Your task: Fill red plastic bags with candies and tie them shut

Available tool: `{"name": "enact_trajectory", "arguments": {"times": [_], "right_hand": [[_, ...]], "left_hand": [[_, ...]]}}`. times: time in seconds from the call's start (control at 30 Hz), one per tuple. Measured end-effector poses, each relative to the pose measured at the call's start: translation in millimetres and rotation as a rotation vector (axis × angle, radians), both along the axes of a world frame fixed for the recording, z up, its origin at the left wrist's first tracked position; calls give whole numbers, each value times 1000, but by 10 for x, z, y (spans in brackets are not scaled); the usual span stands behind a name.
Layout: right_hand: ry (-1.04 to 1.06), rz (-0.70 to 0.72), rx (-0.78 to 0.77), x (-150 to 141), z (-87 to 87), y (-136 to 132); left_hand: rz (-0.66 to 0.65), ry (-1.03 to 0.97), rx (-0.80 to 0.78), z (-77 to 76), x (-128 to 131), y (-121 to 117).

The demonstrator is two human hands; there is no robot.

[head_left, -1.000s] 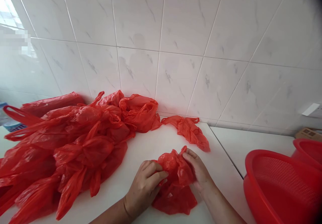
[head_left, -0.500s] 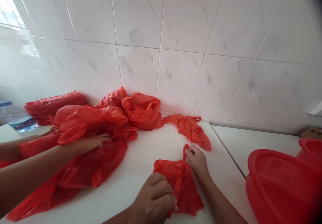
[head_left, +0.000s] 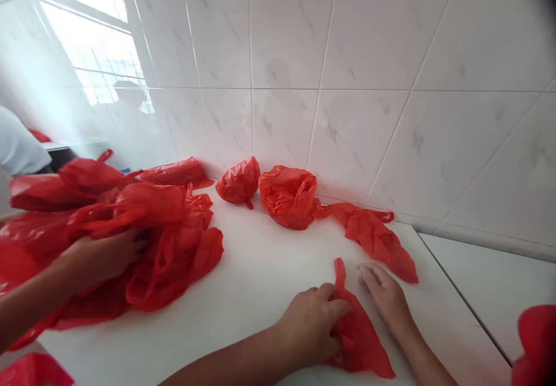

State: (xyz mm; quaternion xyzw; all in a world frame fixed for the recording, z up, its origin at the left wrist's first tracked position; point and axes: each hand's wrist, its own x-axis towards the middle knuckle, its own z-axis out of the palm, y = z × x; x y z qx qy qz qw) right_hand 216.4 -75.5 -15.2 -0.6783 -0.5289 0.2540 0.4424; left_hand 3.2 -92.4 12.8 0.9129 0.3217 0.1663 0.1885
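A small red plastic bag [head_left: 362,339] lies partly folded on the white table, one narrow handle pointing toward the wall. My left hand [head_left: 315,322] grips its left side, fingers bent over the plastic and partly hiding it. Just right of that handle, my right hand [head_left: 384,293] is apart from the bag, its fingers curled together with nothing visible in them. Beyond my right hand, another crumpled red bag [head_left: 377,235] lies along the back of the table.
A co-worker's hand [head_left: 104,256] is in a large heap of red bags [head_left: 182,270] at left. Along the tiled wall lie a bunched bag [head_left: 289,201], a smaller bundle [head_left: 238,182] and a rolled one [head_left: 174,173]. A red basket edge [head_left: 538,339] shows at right.
My right hand has let go of the bag's handle, and the bag now lies narrower under my left hand. The co-worker's heap has shifted left and bunched up. The view has turned left.
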Motion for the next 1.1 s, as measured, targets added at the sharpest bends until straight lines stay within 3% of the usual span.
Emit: {"name": "enact_trajectory", "arguments": {"times": [0.13,0.33,0.5,0.67,0.77,0.83,0.9,1.1], "right_hand": [[-41,4,-57,43,-27,14],[-72,-35,-119,63,-30,22],[-75,-40,-153,119,-62,57],[-79,-21,-137,181,-168,95],[-79,-24,-128,206,-219,111],[-77,-32,-133,223,-235,123],[-75,-37,-151,231,-231,131],[-52,-21,-140,39,-97,48]], "left_hand": [[96,-166,20,75,-179,81],[502,-297,163,513,-800,400],[811,-198,243,762,-1431,542],[1149,200,371,646,-2146,193],[1323,223,146,465,-2526,0],[1247,174,-14,376,-2622,-79],[1094,135,-97,353,-2548,-136],[697,-50,-175,530,-1690,-184]]}}
